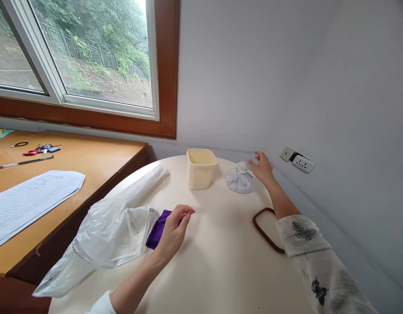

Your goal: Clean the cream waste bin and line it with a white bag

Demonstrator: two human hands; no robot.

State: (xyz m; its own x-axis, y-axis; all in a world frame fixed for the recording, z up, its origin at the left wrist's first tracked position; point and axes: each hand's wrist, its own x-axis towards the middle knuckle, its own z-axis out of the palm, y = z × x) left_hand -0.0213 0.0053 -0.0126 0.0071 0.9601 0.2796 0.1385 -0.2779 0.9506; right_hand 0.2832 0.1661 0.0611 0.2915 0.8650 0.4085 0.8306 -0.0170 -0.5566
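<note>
My left hand (173, 231) hovers over the table beside a folded purple cloth (157, 230), its fingers loosely bent and nothing visible in them. The cloth lies partly behind that hand, against a crumpled clear plastic bag (114, 237). At the far right, my right hand (263, 168) is raised with fingers apart, just right of a gathered white pouch (239, 183) with a flower-like top. A cream plastic bin (201, 176) stands upright left of the pouch. Near my right sleeve lies a brown rounded loop (265, 233), partly hidden by the forearm.
The cream round-ended table (221, 279) meets the wall at the back. A wooden desk (99, 152) on the left holds papers (34, 198), a pen (26, 162) and keys (42, 149). A wall socket (303, 163) is at the right, and a window (99, 52) is above the desk.
</note>
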